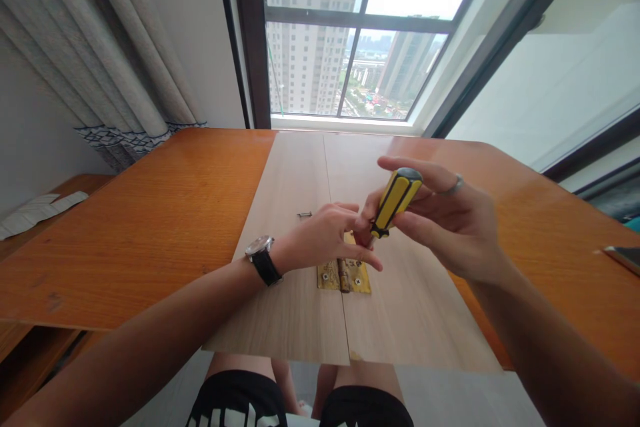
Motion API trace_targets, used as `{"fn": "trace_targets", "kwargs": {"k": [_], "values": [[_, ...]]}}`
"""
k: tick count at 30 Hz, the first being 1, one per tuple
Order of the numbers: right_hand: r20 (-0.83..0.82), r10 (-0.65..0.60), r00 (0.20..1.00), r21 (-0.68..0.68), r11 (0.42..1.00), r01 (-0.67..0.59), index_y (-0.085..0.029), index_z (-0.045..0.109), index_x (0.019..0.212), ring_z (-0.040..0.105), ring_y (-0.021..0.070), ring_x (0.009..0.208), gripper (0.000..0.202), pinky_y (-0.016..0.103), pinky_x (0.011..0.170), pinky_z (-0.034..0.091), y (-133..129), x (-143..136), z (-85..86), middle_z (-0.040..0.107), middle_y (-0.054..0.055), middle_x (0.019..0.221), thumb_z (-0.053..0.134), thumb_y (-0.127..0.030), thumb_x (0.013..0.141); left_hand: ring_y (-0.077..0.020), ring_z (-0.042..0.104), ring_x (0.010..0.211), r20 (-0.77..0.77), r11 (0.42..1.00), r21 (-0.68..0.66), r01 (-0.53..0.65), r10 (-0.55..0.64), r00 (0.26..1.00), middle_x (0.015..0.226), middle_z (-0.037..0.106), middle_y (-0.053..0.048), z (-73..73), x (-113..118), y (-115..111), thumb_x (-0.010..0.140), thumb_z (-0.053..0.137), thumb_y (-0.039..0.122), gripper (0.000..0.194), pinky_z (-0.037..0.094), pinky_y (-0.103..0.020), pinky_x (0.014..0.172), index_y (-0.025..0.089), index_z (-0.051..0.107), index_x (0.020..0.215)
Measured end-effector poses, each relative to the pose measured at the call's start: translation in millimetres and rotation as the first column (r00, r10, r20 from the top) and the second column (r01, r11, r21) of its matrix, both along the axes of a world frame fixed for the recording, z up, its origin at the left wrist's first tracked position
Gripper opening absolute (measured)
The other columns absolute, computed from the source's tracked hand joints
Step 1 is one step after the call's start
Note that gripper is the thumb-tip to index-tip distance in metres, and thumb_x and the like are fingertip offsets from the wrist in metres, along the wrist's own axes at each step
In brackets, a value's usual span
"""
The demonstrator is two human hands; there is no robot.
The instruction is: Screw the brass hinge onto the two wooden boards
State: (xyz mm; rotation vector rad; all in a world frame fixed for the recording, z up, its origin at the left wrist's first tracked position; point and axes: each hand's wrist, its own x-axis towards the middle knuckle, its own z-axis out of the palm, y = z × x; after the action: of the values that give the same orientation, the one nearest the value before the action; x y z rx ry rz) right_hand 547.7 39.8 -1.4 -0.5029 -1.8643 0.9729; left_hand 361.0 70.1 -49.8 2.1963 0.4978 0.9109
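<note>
My right hand (440, 213) grips a screwdriver (397, 200) by its yellow and black handle. The tool is tilted, its shaft pointing down toward the hinge; its tip is hidden behind fingers. Under my hands, a brass-coloured hinge (327, 277) lies across the seam between two pale wooden boards (293, 320), and crosshead screws show in its near end. My left hand (333, 233), with a watch (264, 260) on the wrist, reaches over the hinge's far part, thumb and fingers apart. Beyond that hand, a loose screw (305, 215) rests on the left board.
The boards lie on an orange-brown wooden table (165, 213). Ahead is a window (357, 33), with a grey curtain (100, 40) at the left. White strips (43, 210) sit at the far left. A dark flat object (623, 257) lies at the right edge. My legs are below the near edge.
</note>
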Motion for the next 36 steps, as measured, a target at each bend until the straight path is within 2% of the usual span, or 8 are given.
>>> {"fn": "trace_targets", "kwargs": {"k": [5, 8, 11, 16, 23, 27, 30, 36], "values": [[-0.081, -0.234, 0.969, 0.233, 0.941, 0.247, -0.033, 0.073, 0.121, 0.066, 0.0182, 0.085, 0.059, 0.035, 0.078, 0.06, -1, -10, -5.4, 0.072, 0.001, 0.103, 0.091, -0.018, 0.067, -0.0137, 0.063, 0.081, -0.055, 0.998, 0.056, 0.019, -0.016, 0.998, 0.081, 0.07, -0.001, 0.6, 1, 1, 0.079, 0.084, 0.031, 0.024, 0.05, -0.026, 0.081, 0.014, 0.067, 0.074], [-0.05, -0.295, 0.954, 0.218, 0.929, 0.299, -0.03, 0.078, 0.108, 0.069, 0.0188, 0.085, 0.042, 0.035, 0.077, 0.061, -3, -10, -3.1, 0.075, 0.001, 0.1, 0.087, -0.014, 0.071, -0.0117, 0.06, 0.075, -0.039, 0.999, 0.035, 0.036, -0.034, 0.999, 0.076, 0.068, 0.0, 0.3, 1, 1, 0.083, 0.081, 0.031, 0.027, 0.049, -0.025, 0.076, 0.014, 0.064, 0.071], [0.031, -0.216, 0.976, 0.175, 0.962, 0.208, -0.028, 0.08, 0.101, 0.073, 0.0203, 0.084, 0.028, 0.035, 0.075, 0.063, -5, -3, 2.1, 0.078, 0.002, 0.096, 0.082, -0.014, 0.077, -0.0111, 0.061, 0.075, -0.022, 0.998, -0.016, 0.055, -0.055, 0.998, 0.078, 0.068, 0.0, -0.7, 0, 0, 0.082, 0.082, 0.031, 0.027, 0.049, -0.025, 0.077, 0.014, 0.064, 0.07], [0.08, 0.035, 0.996, 0.057, 0.998, -0.04, -0.03, 0.069, 0.131, 0.076, 0.0212, 0.084, 0.042, 0.037, 0.075, 0.065, -3, 10, 6.7, 0.079, 0.003, 0.098, 0.07, -0.018, 0.09, -0.0135, 0.066, 0.084, 0.011, 0.97, -0.195, 0.148, -0.148, 0.989, 0.089, 0.073, -0.002, 0.8, -6, 2, 0.081, 0.081, 0.024, 0.013, 0.052, -0.027, 0.082, 0.015, 0.071, 0.079], [0.074, -0.005, 0.997, 0.199, 0.98, -0.01, -0.033, 0.06, 0.137, 0.071, 0.0222, 0.102, 0.054, 0.04, 0.089, 0.06, 0, 2, 1.8, 0.075, 0.003, 0.111, 0.074, -0.019, 0.087, -0.0162, 0.065, 0.094, -0.01, 0.976, -0.14, 0.167, -0.17, 0.985, 0.091, 0.073, -0.003, 3.3, -9, 5, 0.086, 0.076, 0.019, 0.007, 0.052, -0.031, 0.093, 0.017, 0.075, 0.08], [0.008, -0.228, 0.974, 0.338, 0.917, 0.212, -0.033, 0.072, 0.122, 0.068, 0.0204, 0.09, 0.06, 0.036, 0.082, 0.058, -3, -4, -4.4, 0.074, 0.0, 0.103, 0.092, -0.02, 0.066, -0.0147, 0.062, 0.083, -0.046, 0.984, -0.049, 0.173, -0.175, 0.983, 0.081, 0.071, -0.003, 2.3, -8, 8, 0.084, 0.079, 0.023, 0.015, 0.051, -0.029, 0.084, 0.015, 0.072, 0.073], [0.009, -0.343, 0.939, 0.331, 0.887, 0.321, -0.034, 0.077, 0.109, 0.07, 0.0195, 0.088, 0.045, 0.035, 0.079, 0.058, -7, -5, -5.2, 0.076, -0.001, 0.101, 0.088, -0.013, 0.07, -0.0148, 0.064, 0.085, -0.046, 0.984, -0.064, 0.169, -0.172, 0.984, 0.086, 0.073, -0.004, 1.1, -7, 8, 0.086, 0.078, 0.024, 0.014, 0.052, -0.028, 0.083, 0.015, 0.072, 0.076], [0.128, -0.08, 0.989, 0.258, 0.965, 0.044, -0.031, 0.078, 0.106, 0.075, 0.0178, 0.083, 0.029, 0.032, 0.079, 0.063, -9, 3, 3.4, 0.077, -0.003, 0.091, 0.077, -0.013, 0.083, -0.0142, 0.063, 0.081, -0.01, 0.981, -0.103, 0.164, -0.166, 0.986, 0.081, 0.069, -0.002, -5.0, -5, 4, 0.08, 0.082, 0.025, 0.022, 0.053, -0.028, 0.079, 0.014, 0.064, 0.072]]}}
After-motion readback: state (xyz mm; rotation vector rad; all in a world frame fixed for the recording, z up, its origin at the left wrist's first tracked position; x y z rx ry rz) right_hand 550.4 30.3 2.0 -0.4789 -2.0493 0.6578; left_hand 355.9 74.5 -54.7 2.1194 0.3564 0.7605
